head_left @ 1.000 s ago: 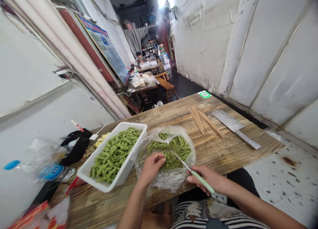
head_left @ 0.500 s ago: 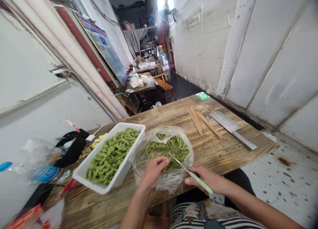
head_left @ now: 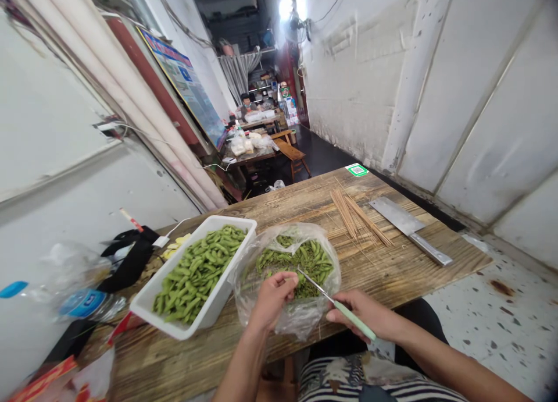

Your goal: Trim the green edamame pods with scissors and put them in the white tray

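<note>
My left hand [head_left: 275,297] is closed in a pinch over the near side of a clear plastic bag [head_left: 248,256]. A bit of green shows at its fingertips, apparently a soybean pod [head_left: 288,277], mostly hidden. In the bag lie green pods [head_left: 320,256] and small trimmed bits. My right hand [head_left: 361,312] grips pale green-handled scissors [head_left: 354,320], seen nearly edge-on. Their metal tips point up and left, close to my left fingertips. Whether the blades are apart, I cannot tell. Left of the bag, a white plastic tub [head_left: 192,331] holds many whole pods [head_left: 198,274].
Thin wooden skewers [head_left: 355,219] and a cleaver [head_left: 399,216] lie on the wooden table [head_left: 392,280], towards the right. A water bottle [head_left: 89,305] and plastic wrappings sit at the left. Farther back are a bench [head_left: 290,150], another table, and a seated person [head_left: 248,104].
The view has shifted slightly. Both hands hold nearly the same pose over the bag, and a little more green shows at my left fingertips.
</note>
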### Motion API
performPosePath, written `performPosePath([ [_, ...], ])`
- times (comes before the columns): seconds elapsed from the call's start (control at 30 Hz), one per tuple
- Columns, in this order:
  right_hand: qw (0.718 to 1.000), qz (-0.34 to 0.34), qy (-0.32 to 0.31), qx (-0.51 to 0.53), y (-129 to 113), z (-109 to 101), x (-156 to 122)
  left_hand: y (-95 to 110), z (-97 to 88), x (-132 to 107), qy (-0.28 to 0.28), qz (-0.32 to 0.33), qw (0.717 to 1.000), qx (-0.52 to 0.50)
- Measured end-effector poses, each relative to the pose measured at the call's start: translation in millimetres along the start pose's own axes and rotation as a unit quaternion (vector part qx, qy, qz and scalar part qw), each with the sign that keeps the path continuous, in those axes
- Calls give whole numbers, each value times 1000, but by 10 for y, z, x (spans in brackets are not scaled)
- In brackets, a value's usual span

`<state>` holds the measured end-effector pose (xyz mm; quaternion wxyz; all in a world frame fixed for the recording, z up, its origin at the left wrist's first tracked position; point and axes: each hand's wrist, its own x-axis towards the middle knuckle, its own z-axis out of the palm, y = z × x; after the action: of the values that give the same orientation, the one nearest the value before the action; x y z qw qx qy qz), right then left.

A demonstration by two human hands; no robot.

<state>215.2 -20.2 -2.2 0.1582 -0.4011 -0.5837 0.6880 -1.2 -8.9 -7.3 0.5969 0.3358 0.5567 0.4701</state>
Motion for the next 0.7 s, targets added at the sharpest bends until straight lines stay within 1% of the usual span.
performPosePath([
  [0.13,999,-14,-8,39,80,8,45,-44,40,23,10,-10,995,-99],
  [0.23,1000,-18,-17,10,102,-6,38,-66,55,15,15,-17,989,-145],
  [0.3,999,-25,-14,-22,95,-16,23,-71,57,5,14,-15,987,-158],
  [0.37,998,-37,-10,-50,73,-23,10,-70,60,-2,13,-4,989,-146],
  [0.47,994,-55,5,-90,27,-25,-2,-69,80,-11,14,19,995,-93],
  [0.57,989,-70,21,-127,-15,-27,-12,-79,112,-20,11,14,999,-30],
  [0.7,983,-79,19,-163,-38,-40,-25,-108,127,-38,6,11,999,37],
])
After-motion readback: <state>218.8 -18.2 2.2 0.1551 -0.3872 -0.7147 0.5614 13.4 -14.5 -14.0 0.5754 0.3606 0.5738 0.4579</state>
